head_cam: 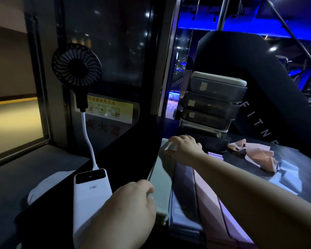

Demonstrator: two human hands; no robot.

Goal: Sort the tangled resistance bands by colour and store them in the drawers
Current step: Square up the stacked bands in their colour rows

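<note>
Now R hand point(184, 146) pinches green band point(162, 178) far end; L hand point(133, 200) nearer.

- A drawer unit point(210, 108) is set at the far middle of the table point(133, 159).
- Three flat bands are laid side by side before it, running near to far: the leftmost band point(160, 177), the middle band point(183, 186) and the rightmost band point(208, 203).
- A power bank point(92, 194) is placed just left of the leftmost band, and a fan point(76, 66) is plugged into its far end.
- A crumpled band point(255, 153) is heaped to the right of the drawer unit's base.
- The right hand point(185, 146) is laid on the leftmost band's far end, the left hand point(133, 200) at its near end.
</note>
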